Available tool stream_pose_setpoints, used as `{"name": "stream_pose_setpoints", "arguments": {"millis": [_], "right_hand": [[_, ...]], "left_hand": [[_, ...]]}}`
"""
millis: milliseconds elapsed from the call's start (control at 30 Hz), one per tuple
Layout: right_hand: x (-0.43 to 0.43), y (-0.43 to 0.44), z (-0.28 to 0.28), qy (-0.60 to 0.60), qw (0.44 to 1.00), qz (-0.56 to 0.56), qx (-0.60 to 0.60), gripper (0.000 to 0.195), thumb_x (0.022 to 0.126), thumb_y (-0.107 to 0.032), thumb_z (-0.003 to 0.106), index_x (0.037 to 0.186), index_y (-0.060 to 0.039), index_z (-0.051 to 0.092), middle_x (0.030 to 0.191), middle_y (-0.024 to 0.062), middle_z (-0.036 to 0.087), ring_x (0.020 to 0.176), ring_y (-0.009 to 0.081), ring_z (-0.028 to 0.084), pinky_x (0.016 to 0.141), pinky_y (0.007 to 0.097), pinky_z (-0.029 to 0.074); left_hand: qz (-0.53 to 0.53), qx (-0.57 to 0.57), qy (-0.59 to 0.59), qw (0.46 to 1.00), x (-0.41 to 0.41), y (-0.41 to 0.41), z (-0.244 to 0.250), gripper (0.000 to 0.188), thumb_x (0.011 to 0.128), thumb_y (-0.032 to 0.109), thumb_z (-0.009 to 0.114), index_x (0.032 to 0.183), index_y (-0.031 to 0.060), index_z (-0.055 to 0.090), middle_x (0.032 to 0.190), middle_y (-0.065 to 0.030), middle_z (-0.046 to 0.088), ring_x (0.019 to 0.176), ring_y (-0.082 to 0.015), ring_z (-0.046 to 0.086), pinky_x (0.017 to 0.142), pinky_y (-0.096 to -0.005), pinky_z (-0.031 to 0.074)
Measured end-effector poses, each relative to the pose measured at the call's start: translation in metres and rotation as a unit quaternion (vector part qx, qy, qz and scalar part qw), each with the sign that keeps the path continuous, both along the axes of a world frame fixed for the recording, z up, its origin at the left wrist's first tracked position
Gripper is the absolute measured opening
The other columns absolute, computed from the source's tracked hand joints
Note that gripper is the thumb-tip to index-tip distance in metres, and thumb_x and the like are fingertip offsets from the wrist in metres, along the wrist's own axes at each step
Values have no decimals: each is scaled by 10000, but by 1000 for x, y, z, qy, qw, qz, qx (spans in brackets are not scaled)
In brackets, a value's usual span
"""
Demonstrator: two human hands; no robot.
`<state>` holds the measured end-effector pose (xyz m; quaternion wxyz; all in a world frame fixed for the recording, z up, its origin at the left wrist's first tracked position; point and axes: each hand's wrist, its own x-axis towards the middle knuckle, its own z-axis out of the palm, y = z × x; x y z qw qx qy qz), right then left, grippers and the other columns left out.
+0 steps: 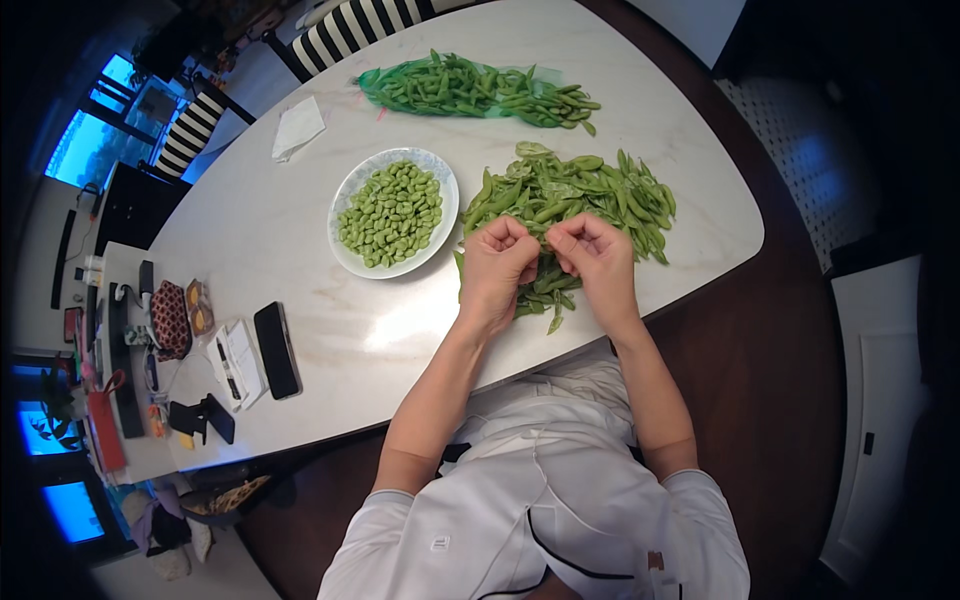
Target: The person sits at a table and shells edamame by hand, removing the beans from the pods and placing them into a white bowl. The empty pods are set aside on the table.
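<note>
Over a heap of green soybean pods (574,191), my left hand (501,262) and my right hand (594,251) are close together with curled fingers. Their thumbs and forefingers pinch towards each other at a pod, which the fingers mostly hide. Flattened, split-looking pods lie among the fuller ones in the heap. Left of my hands stands a white plate with a pale blue patterned rim (341,196), holding many shelled green soybeans (391,214). Farther back lies a green mesh bag (431,86) on its side, with pods spilling from its right end.
Everything rests on a pale marble-look table (337,322). A folded white tissue (298,129) lies behind the plate. At left are a black smartphone (277,350), a pen (228,370) on papers, a patterned pouch (171,319) and a black stand (202,418). Striped chairs (352,34) stand beyond.
</note>
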<state>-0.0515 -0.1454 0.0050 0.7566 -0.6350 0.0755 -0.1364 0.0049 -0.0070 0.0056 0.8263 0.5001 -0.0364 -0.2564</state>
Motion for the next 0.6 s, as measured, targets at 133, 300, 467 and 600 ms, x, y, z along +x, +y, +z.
{"name": "stream_pose_setpoints", "arguments": {"millis": [133, 300, 467, 600], "right_hand": [[3, -7, 7, 67, 970, 62, 224, 109, 953, -114, 623, 891, -25, 615, 748, 6, 593, 560, 32, 442, 486, 188, 303], [6, -4, 5, 38, 983, 8, 178, 98, 953, -100, 625, 905, -17, 605, 749, 3, 585, 568, 39, 460, 493, 197, 328], [9, 10, -10, -42, 985, -114, -123, 38, 942, -34, 623, 930, 1, 615, 768, 17, 571, 619, 72, 545, 559, 235, 445], [7, 13, -2, -90, 951, -144, -259, 46, 931, -18, 626, 934, 24, 610, 804, 40, 574, 646, 87, 554, 571, 246, 447]], "left_hand": [[23, 64, -91, 993, -5, -5, 2, 109, 825, -37, 606, 800, 55, 553, 679, 23, 542, 578, -34, 468, 496, -189, 336], [80, 88, -150, 982, -8, -13, 8, 105, 832, -34, 628, 933, -7, 617, 755, 17, 574, 618, -32, 474, 534, -186, 369], [167, 230, -388, 877, -14, -17, 1, 249, 854, -9, 664, 1099, -53, 672, 808, -24, 592, 654, -49, 478, 575, -190, 400], [167, 251, -421, 856, -13, -15, -2, 276, 899, 34, 682, 1164, -41, 680, 823, -42, 610, 675, -60, 518, 577, -199, 418]]}}
